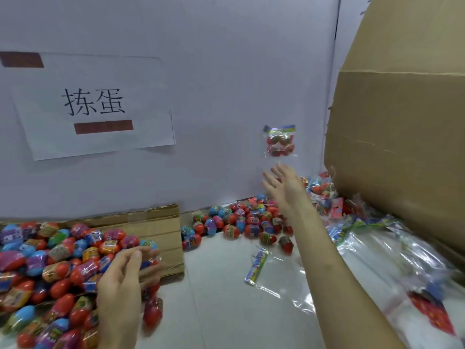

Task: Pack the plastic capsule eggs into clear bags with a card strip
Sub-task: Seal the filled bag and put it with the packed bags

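1. A filled bag (279, 142), clear, with red capsule eggs inside and a coloured card strip across its top, is in the air in front of the pale wall (226, 71). It touches nothing.
2. The right hand (285, 183) is just below the bag and apart from it. Its fingers are spread and straight, pointing up, and it grips nothing.
3. The left hand (123, 275) is low on the left over a heap of capsule eggs (50, 260). Its fingers are blurred, so I cannot tell whether they have hold of an egg.
4. That heap, red, blue and purple in printed wrappers, lies on a flattened cardboard sheet (156, 230).
5. A second lot of loose eggs (241, 222) lies on the white bench (226, 311) against the foot of the wall, between the two arms.
6. One empty bag (276, 280) lies flat on the bench just left of the right forearm, its card strip (256, 267) at its left end.
7. More filled bags (322, 190) are piled behind the right hand, at the foot of a large cardboard carton (397, 147).
8. A stack of empty clear bags (392, 250) lies on the right, beside the carton.
9. A paper sign (95, 107) with two printed characters is taped to the wall on the left.
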Action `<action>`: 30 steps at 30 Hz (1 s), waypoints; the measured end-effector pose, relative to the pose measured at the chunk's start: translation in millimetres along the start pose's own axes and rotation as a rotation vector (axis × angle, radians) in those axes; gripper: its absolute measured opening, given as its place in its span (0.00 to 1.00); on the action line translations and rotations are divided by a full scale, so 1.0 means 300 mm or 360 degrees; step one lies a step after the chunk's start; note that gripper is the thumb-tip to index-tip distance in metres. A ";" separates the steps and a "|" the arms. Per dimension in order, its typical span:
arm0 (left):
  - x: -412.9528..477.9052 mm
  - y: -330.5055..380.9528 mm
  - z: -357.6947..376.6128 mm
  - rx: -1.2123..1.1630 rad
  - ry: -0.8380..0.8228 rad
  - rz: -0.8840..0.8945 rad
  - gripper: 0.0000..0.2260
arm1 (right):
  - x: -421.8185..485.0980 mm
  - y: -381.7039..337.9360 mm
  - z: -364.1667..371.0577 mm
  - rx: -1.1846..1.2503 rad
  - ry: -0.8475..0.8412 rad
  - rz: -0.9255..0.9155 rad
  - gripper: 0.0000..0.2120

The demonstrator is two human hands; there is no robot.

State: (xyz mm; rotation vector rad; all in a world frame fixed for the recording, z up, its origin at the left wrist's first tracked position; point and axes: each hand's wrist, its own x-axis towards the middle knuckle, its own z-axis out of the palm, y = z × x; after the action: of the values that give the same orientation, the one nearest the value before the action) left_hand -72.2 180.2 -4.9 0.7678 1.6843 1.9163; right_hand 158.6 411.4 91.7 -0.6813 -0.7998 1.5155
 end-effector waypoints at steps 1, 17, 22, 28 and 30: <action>-0.003 0.005 0.000 0.0003 -0.0003 0.0001 0.12 | 0.000 0.017 0.005 -0.0161 0.0106 -0.0031 0.24; -0.022 0.001 0.010 0.0219 -0.0183 0.0052 0.12 | -0.282 0.238 -0.099 -0.1935 -0.0310 -0.0303 0.09; -0.043 -0.002 0.025 0.0335 -0.0267 0.0130 0.11 | -0.315 0.172 -0.147 -0.2298 -0.0448 -0.0085 0.08; -0.063 0.001 0.028 0.0415 -0.0350 0.0236 0.10 | -0.481 0.186 -0.253 -0.2765 -0.0300 -0.0112 0.22; -0.067 0.001 0.029 0.0398 -0.0387 0.0247 0.10 | -0.511 0.210 -0.275 -0.2750 -0.0296 -0.0144 0.20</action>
State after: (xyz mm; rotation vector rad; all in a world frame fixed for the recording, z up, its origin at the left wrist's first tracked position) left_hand -51.5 173.0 -6.0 1.2077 1.7717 1.6457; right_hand 202.8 264.8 -12.6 -1.6564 -2.2261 0.4560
